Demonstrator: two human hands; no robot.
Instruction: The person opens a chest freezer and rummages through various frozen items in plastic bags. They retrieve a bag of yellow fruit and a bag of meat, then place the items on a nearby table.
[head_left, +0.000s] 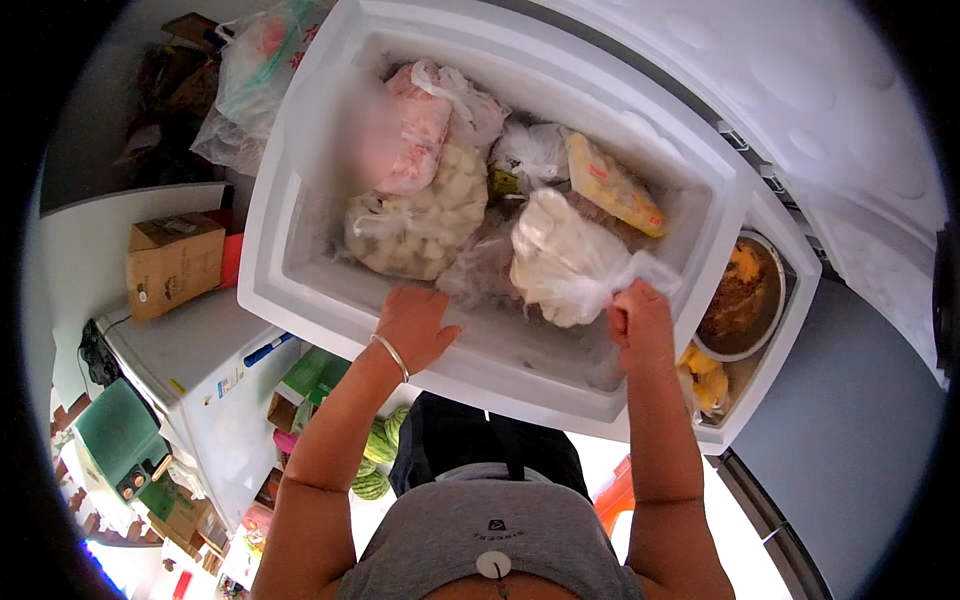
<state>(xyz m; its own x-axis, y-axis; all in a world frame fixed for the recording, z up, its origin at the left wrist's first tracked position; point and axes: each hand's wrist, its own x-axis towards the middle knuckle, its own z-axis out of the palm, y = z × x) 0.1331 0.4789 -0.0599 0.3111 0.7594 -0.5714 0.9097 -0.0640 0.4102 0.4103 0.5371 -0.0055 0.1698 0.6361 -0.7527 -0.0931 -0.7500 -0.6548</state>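
Observation:
An open white chest freezer (480, 365) lies before me, its walls frosted. My right hand (640, 322) is closed on the gathered top of a white plastic bag of pale food (560, 255), at the freezer's right side. Over the near rim reaches my left hand (415, 322), a bangle on its wrist; the thumb stands apart from the fingers and nothing shows in it. Beyond it lies a clear bag of pale lumpy pieces (425, 215), with a bag of pink frozen food (420, 125) behind. A yellow packet (615, 185) leans at the back right, next to another knotted white bag (535, 150).
In the right compartment sit a round pan of brown and orange food (740, 300) and yellow pieces in a bag (708, 380). The raised freezer lid (800, 90) stands behind. At left are a cardboard box (175, 262), a white appliance (190, 350) and watermelons (375, 450) on the floor.

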